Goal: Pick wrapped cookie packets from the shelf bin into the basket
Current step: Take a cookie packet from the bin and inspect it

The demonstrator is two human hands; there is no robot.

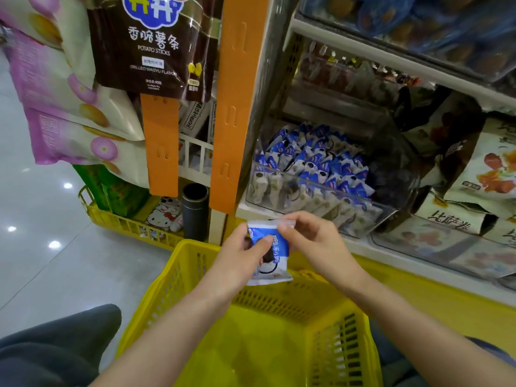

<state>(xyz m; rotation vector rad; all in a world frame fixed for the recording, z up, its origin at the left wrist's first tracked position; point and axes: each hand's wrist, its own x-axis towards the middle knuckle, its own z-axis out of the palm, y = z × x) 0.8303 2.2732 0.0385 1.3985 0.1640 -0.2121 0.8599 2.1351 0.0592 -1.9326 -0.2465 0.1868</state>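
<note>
A blue-and-white wrapped cookie packet point(272, 255) hangs over the far rim of the yellow basket point(279, 344). My left hand point(240, 255) grips its left side with the thumb across the front. My right hand point(310, 238) pinches the packet's top right corner. Behind them, a clear plastic shelf bin point(321, 202) holds several more blue-and-white cookie packets point(315, 157). I see nothing lying in the part of the basket that shows.
An orange shelf upright point(234, 107) stands left of the bin. Snack bags point(474, 169) crowd the shelf to the right, and hanging bags point(72, 88) fill the left. A low yellow crate point(120, 219) with a black flask point(195, 210) sits on the floor. My knee point(55, 347) shows at lower left.
</note>
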